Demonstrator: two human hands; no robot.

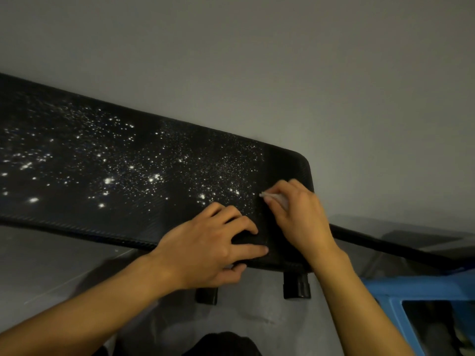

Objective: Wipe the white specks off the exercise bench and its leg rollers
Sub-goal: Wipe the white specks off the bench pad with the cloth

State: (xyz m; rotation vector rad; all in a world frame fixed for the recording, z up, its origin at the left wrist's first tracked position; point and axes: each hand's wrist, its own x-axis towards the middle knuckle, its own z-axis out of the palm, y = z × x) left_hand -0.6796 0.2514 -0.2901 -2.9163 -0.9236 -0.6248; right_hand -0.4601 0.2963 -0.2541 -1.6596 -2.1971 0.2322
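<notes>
The black padded exercise bench (77,217) runs from the left edge to a rounded end at right, and white specks (154,177) cover most of its top. A strip near the rounded end looks speck-free. My right hand (298,211) pinches a small white wipe (276,197) and holds it on the pad at the border of the specked area. My left hand (213,249) grips the bench's near edge, fingers on top and thumb under the rim. No leg rollers are in view.
Two black bench feet (297,285) stick out under the near edge. A black bar (385,244) slopes down to the right from the bench end. A blue plastic stool (416,294) stands at lower right. A grey wall lies behind the bench.
</notes>
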